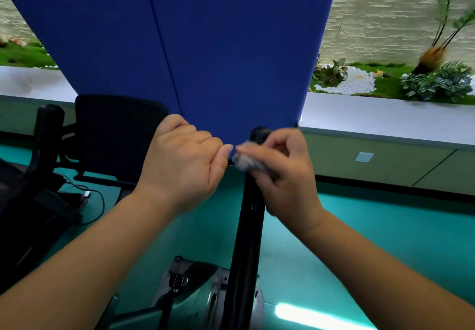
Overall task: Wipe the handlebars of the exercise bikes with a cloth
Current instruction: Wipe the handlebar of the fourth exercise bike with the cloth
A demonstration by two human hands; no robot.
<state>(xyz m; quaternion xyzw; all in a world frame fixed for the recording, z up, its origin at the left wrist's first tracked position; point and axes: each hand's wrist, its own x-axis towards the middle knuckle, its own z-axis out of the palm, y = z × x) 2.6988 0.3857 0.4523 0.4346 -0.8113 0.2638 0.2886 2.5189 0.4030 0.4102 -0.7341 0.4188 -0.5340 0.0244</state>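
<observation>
A black handlebar post (250, 226) of the exercise bike rises in the middle of the view, ending in a rounded tip (260, 134). My right hand (285, 172) grips a crumpled grey cloth (245, 163) and holds it against the post just below the tip. My left hand (183, 162) is curled into a fist just left of the post, its thumb tip reaching toward the cloth. Nothing shows inside that fist. The bike's grey housing (203, 286) lies below.
A blue partition panel (205, 59) stands right behind the handlebar. At the left are a black office chair (115, 129), another black handle (48, 124) and a cable (97, 201) on the teal floor. A white ledge (385, 118) with plants runs along the back right.
</observation>
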